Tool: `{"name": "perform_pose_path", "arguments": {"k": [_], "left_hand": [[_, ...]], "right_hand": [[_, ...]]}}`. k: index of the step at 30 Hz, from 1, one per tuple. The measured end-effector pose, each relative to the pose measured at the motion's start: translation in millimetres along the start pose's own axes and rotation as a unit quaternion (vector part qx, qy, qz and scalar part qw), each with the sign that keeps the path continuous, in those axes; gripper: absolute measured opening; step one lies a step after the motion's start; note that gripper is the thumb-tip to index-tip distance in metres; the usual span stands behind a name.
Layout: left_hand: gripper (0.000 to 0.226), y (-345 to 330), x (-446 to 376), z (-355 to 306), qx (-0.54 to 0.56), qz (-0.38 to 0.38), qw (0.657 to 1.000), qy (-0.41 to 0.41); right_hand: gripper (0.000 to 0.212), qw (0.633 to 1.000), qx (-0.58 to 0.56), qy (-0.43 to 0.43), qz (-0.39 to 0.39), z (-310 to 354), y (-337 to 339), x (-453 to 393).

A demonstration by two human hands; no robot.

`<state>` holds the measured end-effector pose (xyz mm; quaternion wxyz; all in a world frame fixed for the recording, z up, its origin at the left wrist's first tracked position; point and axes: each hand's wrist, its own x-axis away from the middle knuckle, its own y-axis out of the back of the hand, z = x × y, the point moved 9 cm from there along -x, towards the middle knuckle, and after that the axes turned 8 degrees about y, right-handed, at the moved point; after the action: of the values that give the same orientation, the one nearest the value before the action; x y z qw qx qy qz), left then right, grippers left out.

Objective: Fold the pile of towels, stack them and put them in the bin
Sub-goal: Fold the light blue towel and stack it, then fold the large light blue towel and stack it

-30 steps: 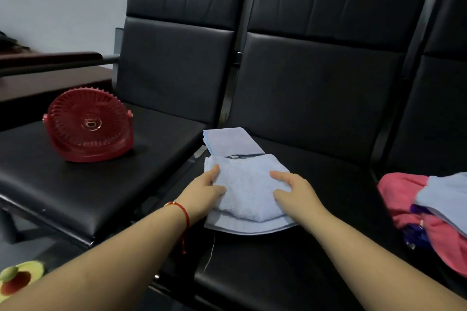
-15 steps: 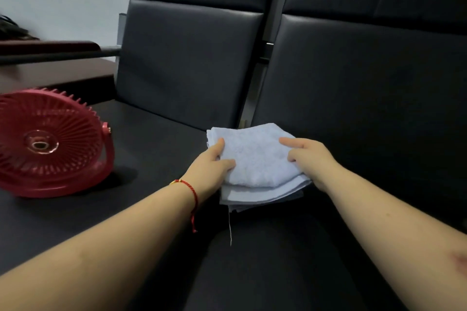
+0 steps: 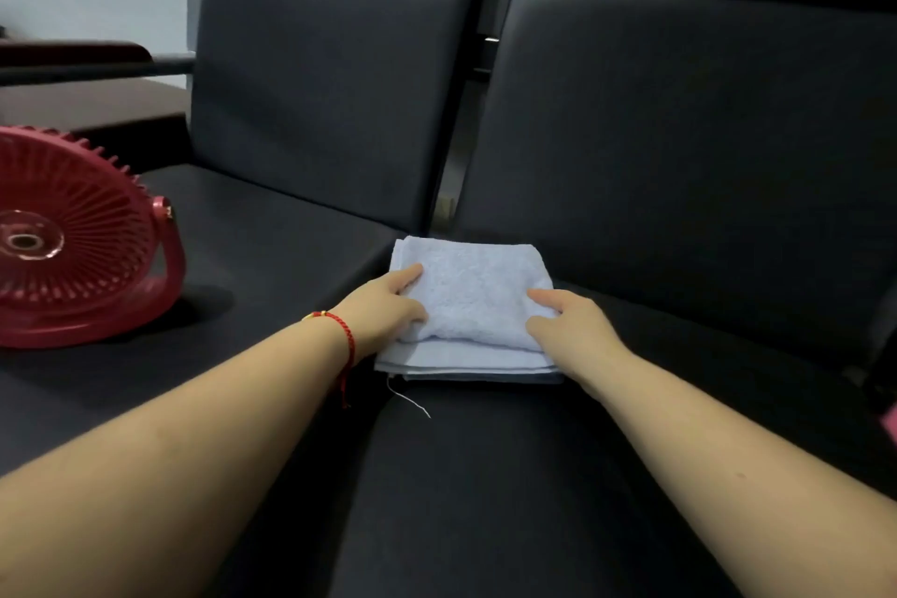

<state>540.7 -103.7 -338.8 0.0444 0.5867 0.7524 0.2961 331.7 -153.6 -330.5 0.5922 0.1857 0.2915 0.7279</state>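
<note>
Reaching forward, both forearms lead to the folded towels; the left hand grips the stack's left edge, thumb on top; the right hand grips its right edge; the stack lies on the black seat; a red fan stands well left.

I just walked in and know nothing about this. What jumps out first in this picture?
Two bare hands meet in the middle: the left hand and the right hand grip the sides of a small stack of folded pale blue towels lying on a black padded seat. At the far left a red round fan stands on the neighbouring seat. A red string bracelet circles the left wrist.
</note>
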Motion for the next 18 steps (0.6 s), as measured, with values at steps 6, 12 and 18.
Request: {"name": "perform_pose_path", "arguments": {"k": [6,12,18], "left_hand": [[0.064,-7.9,47.1,3.9,-0.141,-0.081,0.985,0.048],[0.058,-36.6,133.0,-20.2,-0.245,-0.122,0.961,-0.027],[0.057,-144.8,224.0,-66.6,-0.257,0.015,0.956,-0.139]], "right_hand": [[0.059,1.000,0.006,-0.017,0.000,-8.7,22.1,65.2],[0.069,0.996,0.081,-0.037,0.025,-23.6,52.5,153.8],[0.061,0.984,0.174,-0.036,0.013,-45.3,119.7,257.8]]}}
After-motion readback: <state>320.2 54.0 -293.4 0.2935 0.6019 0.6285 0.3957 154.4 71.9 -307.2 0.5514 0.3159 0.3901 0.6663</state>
